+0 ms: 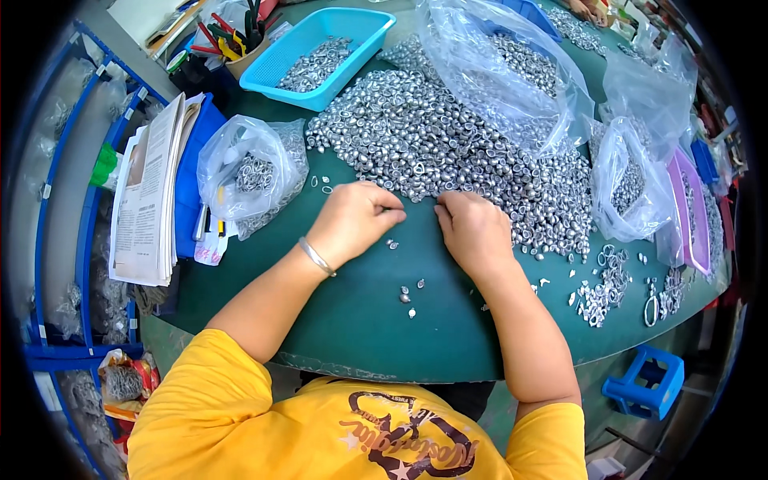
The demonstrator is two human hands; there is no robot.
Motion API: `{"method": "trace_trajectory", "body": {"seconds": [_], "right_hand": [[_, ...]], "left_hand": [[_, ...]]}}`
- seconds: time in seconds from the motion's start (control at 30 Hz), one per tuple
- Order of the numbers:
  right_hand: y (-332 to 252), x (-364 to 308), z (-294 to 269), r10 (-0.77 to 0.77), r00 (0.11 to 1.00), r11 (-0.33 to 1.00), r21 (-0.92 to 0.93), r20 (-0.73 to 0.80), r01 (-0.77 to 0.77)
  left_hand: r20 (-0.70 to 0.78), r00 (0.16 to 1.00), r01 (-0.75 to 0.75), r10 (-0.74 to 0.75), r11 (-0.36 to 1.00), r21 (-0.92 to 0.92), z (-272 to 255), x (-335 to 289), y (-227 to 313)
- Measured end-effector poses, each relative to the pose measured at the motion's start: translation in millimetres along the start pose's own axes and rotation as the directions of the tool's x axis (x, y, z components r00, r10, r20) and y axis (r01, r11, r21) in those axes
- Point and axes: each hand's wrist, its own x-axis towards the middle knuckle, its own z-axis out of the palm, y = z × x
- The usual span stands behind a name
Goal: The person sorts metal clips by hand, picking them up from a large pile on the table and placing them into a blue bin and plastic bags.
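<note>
Both hands curl narrow at the near edge of the heap of small silver metal rings [448, 144] on the green surface [360, 320]: left hand [356, 218] pinching at nine o'clock, right hand [472, 228] at three; whether either holds a ring is unclear.

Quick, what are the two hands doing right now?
Left hand: fingers curled, pinching at a small silver piece by the pile of metal pieces.
Right hand: curled at the pile's edge; cannot tell if it holds anything.
</note>
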Motion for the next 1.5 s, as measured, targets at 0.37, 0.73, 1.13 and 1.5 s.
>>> {"method": "trace_trajectory", "body": {"seconds": [0.37,0.73,1.13,1.5], "right_hand": [[21,4,-31,0.252,0.907,-0.176,0.938,0.336,-0.299],[-16,17,2,-0.147,0.988,0.989,0.03,0.044,0.145],[-9,19,7,-0.126,0.992,0.972,0.203,0.005,0.123],[4,28,-20,0.196,0.918,0.047,0.932,0.345,-0.361]], "left_hand": [[-0.059,0.956,-0.263,0.286,0.933,0.245,8,-2,-12],[0.204,0.932,0.286,-0.299,0.262,-0.922,-25,5,-15],[-0.104,0.976,-0.164,0.193,0.957,0.24,6,4,-19],[0.002,0.982,0.138,-0.187,0.72,-0.68,-16,8,-25]]}}
